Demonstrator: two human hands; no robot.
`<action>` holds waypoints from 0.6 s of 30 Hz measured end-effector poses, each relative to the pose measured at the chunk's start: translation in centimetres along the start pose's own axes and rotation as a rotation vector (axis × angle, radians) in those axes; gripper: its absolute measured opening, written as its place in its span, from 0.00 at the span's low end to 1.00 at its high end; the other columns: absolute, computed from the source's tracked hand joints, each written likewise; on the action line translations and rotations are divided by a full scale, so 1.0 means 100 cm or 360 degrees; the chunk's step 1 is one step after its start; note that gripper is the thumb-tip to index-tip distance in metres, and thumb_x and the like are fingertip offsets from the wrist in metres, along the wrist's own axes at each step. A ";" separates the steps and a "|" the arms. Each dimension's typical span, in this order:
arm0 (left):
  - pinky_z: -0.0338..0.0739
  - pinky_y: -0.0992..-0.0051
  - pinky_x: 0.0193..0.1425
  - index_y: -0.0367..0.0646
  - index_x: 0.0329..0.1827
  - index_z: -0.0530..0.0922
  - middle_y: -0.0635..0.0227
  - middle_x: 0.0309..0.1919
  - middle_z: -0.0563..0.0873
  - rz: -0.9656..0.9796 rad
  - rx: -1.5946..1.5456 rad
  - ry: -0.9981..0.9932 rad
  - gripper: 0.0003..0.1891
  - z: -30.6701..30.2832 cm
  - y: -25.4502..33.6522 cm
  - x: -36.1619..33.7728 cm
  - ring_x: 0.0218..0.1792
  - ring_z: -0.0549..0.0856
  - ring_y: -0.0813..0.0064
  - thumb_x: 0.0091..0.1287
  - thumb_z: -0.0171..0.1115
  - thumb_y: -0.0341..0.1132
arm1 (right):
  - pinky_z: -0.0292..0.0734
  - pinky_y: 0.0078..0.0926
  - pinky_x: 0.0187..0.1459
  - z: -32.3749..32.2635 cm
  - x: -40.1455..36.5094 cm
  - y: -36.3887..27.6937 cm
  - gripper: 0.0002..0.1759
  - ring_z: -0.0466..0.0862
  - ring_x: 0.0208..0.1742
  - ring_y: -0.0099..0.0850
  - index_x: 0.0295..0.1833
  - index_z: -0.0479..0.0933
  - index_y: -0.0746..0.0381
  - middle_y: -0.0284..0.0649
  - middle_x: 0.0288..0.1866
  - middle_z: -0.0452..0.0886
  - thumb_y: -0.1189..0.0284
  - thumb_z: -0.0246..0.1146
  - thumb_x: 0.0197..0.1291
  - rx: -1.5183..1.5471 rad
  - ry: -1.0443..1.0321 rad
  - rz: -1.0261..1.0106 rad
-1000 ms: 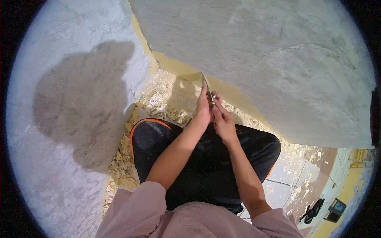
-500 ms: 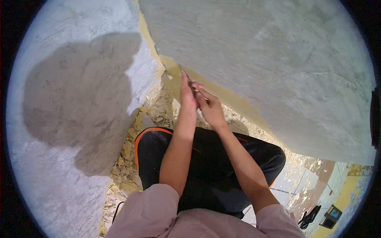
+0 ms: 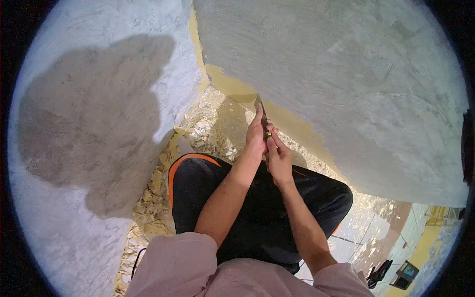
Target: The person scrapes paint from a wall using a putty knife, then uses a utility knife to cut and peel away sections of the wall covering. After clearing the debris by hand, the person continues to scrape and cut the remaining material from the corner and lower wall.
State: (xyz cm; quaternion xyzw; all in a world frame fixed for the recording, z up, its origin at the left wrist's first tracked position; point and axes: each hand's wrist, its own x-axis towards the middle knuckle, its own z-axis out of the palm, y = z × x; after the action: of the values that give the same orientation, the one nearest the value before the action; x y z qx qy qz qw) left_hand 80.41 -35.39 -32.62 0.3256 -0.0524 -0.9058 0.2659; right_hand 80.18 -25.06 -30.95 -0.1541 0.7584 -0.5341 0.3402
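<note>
A scraper (image 3: 263, 113) with a thin dark blade and a yellow spot on its handle touches the yellow strip (image 3: 292, 121) low on the grey wall. My right hand (image 3: 279, 161) is closed around its handle. Along the blade's left side lies my left hand (image 3: 257, 131), fingers pressed together against the tool and the thumb side hidden in part. Yellow paint flakes (image 3: 203, 126) cover the floor below both hands.
A bare grey wall (image 3: 346, 74) rises ahead and right, and a whitish wall (image 3: 64, 213) with a shadow stands left. My dark trousers (image 3: 252, 213) are below. At lower right are floor tiles (image 3: 346, 242), a black cable (image 3: 380, 274) and a dark device (image 3: 404, 275).
Both hands and the scraper have moved right and down in the view, away from the corner and along the yellow strip. The view has shifted slightly.
</note>
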 end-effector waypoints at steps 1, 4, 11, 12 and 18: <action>0.67 0.81 0.21 0.46 0.36 0.73 0.78 0.18 0.65 -0.0017 -0.0006 -0.0028 0.18 -0.002 0.000 0.001 0.16 0.65 0.85 0.62 0.57 0.53 | 0.69 0.19 0.36 0.000 -0.001 0.003 0.21 0.70 0.30 0.20 0.61 0.68 0.66 0.35 0.29 0.77 0.66 0.52 0.66 -0.0003 0.0027 0.0047; 0.67 0.81 0.21 0.47 0.36 0.73 0.78 0.17 0.65 -0.0013 0.0004 -0.0061 0.18 -0.007 -0.001 0.002 0.16 0.66 0.85 0.62 0.58 0.54 | 0.63 0.16 0.20 0.004 0.005 0.016 0.21 0.66 0.18 0.16 0.63 0.67 0.60 0.28 0.21 0.70 0.66 0.51 0.66 -0.0071 0.0029 -0.0242; 0.68 0.81 0.20 0.47 0.25 0.69 0.77 0.16 0.66 -0.0070 0.0104 0.0044 0.20 -0.008 0.009 0.004 0.14 0.66 0.85 0.61 0.59 0.54 | 0.73 0.23 0.40 0.006 -0.007 -0.009 0.20 0.76 0.31 0.25 0.59 0.71 0.62 0.43 0.29 0.79 0.66 0.52 0.64 -0.0571 0.0144 -0.0407; 0.68 0.81 0.20 0.47 0.29 0.72 0.78 0.16 0.67 -0.0065 0.0092 0.0035 0.19 -0.007 0.011 0.004 0.14 0.66 0.86 0.60 0.59 0.55 | 0.73 0.23 0.36 0.006 -0.011 -0.017 0.19 0.75 0.28 0.24 0.58 0.72 0.62 0.41 0.29 0.79 0.66 0.52 0.64 -0.0520 0.0122 -0.0353; 0.66 0.84 0.18 0.48 0.29 0.69 0.77 0.15 0.66 0.0143 -0.0015 0.0231 0.21 0.014 0.035 0.009 0.14 0.66 0.86 0.63 0.53 0.57 | 0.68 0.19 0.31 0.007 0.033 -0.018 0.19 0.69 0.26 0.19 0.59 0.71 0.62 0.36 0.35 0.80 0.67 0.53 0.64 0.0054 -0.0334 -0.0193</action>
State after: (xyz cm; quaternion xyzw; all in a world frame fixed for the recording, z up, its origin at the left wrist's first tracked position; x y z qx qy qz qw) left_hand 80.51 -38.94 -31.14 0.3865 -0.0431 -0.8672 0.3108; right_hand 78.08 -28.22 -30.57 -0.2490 0.6989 -0.5474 0.3872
